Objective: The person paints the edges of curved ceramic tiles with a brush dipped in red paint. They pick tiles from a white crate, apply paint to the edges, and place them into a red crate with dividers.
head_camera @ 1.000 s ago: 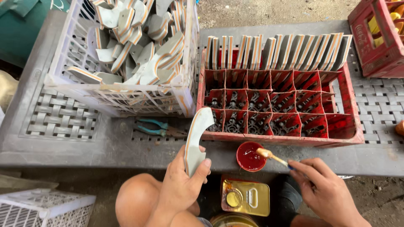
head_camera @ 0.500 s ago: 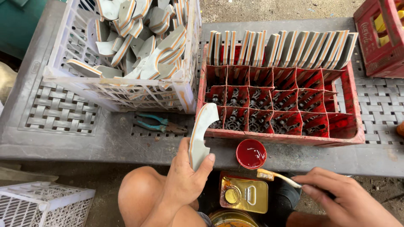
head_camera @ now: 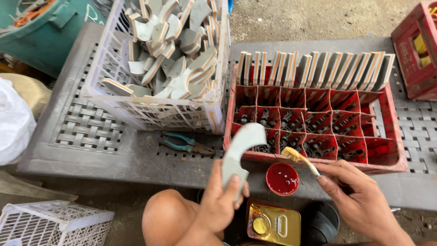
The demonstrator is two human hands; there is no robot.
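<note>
Right hand [head_camera: 362,202] raised brush [head_camera: 300,158] from beside yellow tin [head_camera: 273,224] to above red lid [head_camera: 282,178]

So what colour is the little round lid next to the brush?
Red: the small round lid is red with wet red inside, seen in the head view.

- One view only, head cam on me, looking steeply down past my knee [head_camera: 170,214] at my own hands.
- It faces forward over a grey plastic table [head_camera: 136,159]; the table's far edge sits near the top, ground beyond it.
- Close range: my left hand [head_camera: 218,202] and right hand [head_camera: 359,200] fill the bottom edge, wrists cut off.
- Mid frame takes in the white basket [head_camera: 154,111] and red crate [head_camera: 387,150] almost whole.
- Corners clip a second red crate [head_camera: 412,54], a green bin [head_camera: 45,41], a white crate [head_camera: 45,225].
- No second view, so nothing shared.
</note>
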